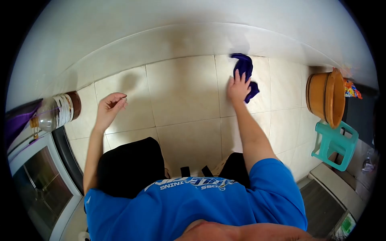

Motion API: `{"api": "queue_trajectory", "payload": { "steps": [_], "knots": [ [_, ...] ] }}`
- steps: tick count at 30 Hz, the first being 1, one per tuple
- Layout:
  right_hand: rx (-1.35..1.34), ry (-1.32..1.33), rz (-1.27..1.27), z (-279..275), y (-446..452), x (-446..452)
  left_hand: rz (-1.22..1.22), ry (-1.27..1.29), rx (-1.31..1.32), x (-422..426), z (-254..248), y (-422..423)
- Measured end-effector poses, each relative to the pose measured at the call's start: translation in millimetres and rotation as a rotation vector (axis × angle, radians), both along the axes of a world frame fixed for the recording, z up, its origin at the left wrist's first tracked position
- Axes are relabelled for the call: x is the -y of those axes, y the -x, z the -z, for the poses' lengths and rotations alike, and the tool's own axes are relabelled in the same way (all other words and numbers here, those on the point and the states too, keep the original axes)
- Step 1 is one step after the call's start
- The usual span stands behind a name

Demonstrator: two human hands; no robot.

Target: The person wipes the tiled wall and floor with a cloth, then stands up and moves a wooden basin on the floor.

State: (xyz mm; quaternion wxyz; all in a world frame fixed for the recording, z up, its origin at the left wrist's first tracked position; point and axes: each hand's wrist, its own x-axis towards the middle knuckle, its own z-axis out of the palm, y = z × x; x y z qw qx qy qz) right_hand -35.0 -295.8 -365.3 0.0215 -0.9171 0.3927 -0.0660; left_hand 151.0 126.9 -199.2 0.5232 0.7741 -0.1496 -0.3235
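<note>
Cloth (243, 65) lies on the floor (185, 92), partly beneath my right hand (239, 89), which is spread over it, not clenched. I judge it light and soft, best gathered mid-fold. My left hand (111, 107) curls loosely, apparently empty.

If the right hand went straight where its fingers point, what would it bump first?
The right hand is on the purple cloth, so it would meet the rest of that cloth first. After that, probably the white wall, though how near is hard to tell.
</note>
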Motion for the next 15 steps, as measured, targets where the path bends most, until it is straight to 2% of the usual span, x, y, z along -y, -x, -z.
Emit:
{"api": "queue_trajectory", "payload": {
  "steps": [1,3,4,5,6,8,10,11,12,13,14,15],
  "knots": [
    [0.0,0.004,0.024,-2,-10,-29,-0.083,0.052,-0.119,-12,22,5],
    [-0.098,0.034,-0.186,1,-17,-103,-0.134,-0.043,-0.24,-20,57,20],
    [-0.099,0.028,-0.315,7,-14,-144,-0.073,-0.151,-0.157,-24,81,29],
    [-0.218,-0.007,-0.471,-2,-10,-185,0.072,-0.152,0.064,-26,99,39],
    [-0.195,-0.101,-0.639,0,1,-220,0.106,-0.158,0.048,-21,101,50],
    [-0.227,-0.511,-0.825,-12,10,-268,0.228,-0.049,0.064,-12,104,66],
    [-0.139,-0.981,-0.902,-4,9,-285,0.353,-0.102,-0.049,-4,96,70],
    [-0.035,-1.411,-0.784,0,0,-283,0.309,-0.073,-0.243,-4,102,70],
    [-0.048,-1.412,-0.794,4,-7,-278,0.265,-0.039,-0.44,-7,108,71],
    [0.13,-1.674,-0.585,-1,-16,-267,0.202,0.046,-0.513,-8,111,71],
    [0.31,-1.911,-0.347,-8,-24,-258,0.191,0.054,-0.515,-5,106,72],
    [0.294,-1.914,-0.358,-20,-33,-250,0.087,0.056,-0.51,0,95,73]
  ]
}}
